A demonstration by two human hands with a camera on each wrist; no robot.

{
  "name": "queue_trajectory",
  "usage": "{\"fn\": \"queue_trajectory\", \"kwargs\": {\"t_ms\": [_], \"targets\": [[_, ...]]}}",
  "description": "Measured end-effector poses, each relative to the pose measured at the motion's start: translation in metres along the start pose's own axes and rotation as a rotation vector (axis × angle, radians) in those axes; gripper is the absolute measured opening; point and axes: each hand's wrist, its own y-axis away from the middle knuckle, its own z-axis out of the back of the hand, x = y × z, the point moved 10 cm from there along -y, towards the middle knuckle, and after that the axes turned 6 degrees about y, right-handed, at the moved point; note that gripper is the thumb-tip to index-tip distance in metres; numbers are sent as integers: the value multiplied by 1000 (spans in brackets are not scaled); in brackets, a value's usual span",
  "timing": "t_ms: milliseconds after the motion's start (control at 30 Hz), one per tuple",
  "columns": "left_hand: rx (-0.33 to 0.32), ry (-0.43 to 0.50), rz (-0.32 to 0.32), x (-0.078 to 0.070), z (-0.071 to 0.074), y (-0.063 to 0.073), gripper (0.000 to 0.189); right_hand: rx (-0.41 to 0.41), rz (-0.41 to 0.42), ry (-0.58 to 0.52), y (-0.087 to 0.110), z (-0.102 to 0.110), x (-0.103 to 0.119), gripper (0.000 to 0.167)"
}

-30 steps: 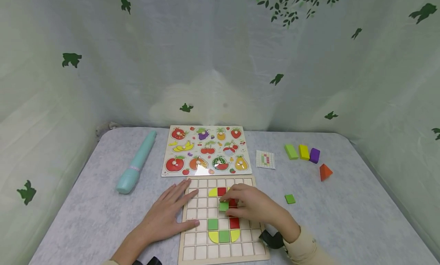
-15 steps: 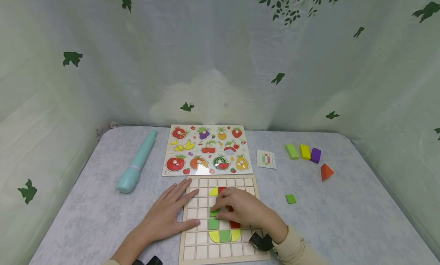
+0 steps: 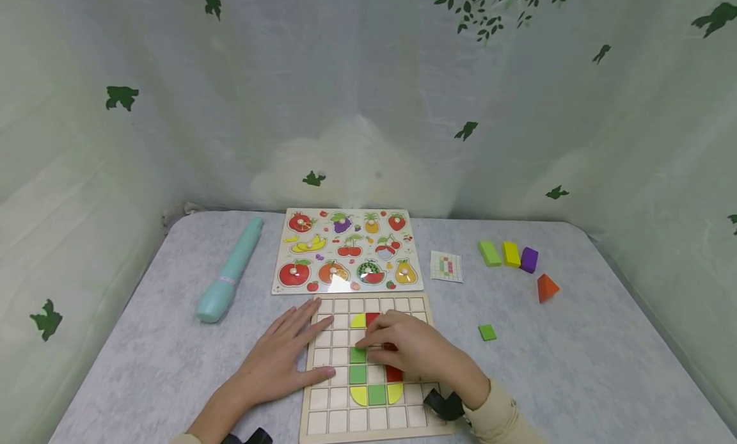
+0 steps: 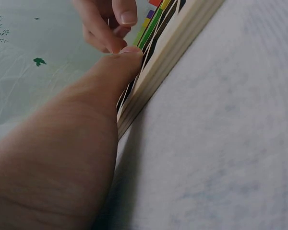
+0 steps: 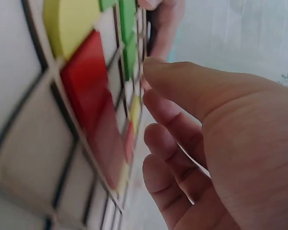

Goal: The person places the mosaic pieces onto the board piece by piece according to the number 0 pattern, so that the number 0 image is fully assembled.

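A wooden grid board (image 3: 318, 422) lies at the table's front, with coloured tiles set in its cells. My left hand (image 3: 282, 353) rests spread on the board's left edge, fingers straight. Over the middle of the board is my right hand (image 3: 411, 345), fingers loosely bent, fingertips beside a green square tile (image 3: 357, 355) in the left column of the pattern. In the right wrist view nothing shows between the thumb and fingers (image 5: 156, 136), which stand off the board. Red square tiles (image 5: 86, 74) and yellow quarter-round tiles (image 3: 358, 396) make up other parts; my right hand hides some.
Behind the board lies a fruit puzzle (image 3: 348, 252). A pattern card (image 3: 446, 267) is right of it. Farther right are green, yellow and purple blocks (image 3: 528, 260), an orange triangular block (image 3: 547, 288) and a loose green tile (image 3: 487, 333). A folded turquoise umbrella (image 3: 230, 271) lies left.
My right hand has carried the green tile left and set it in a cell above another green tile, then let go and lifted slightly. My left hand has stayed put.
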Motion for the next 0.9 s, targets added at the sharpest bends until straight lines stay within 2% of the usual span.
{"fn": "queue_trajectory", "kwargs": {"t_ms": [167, 367, 667, 900], "targets": [[6, -2, 1, -1, -1, -1, 90, -26, -60, -9, 16, 17, -15, 22], [13, 8, 9, 0, -1, -1, 91, -99, -142, -10, 44, 40, -41, 28], [16, 0, 13, 1, 0, 0, 91, -150, -246, -56, 76, 61, -77, 29], [13, 7, 12, 1, -1, 0, 91, -198, -229, -56, 94, 73, -101, 31]]}}
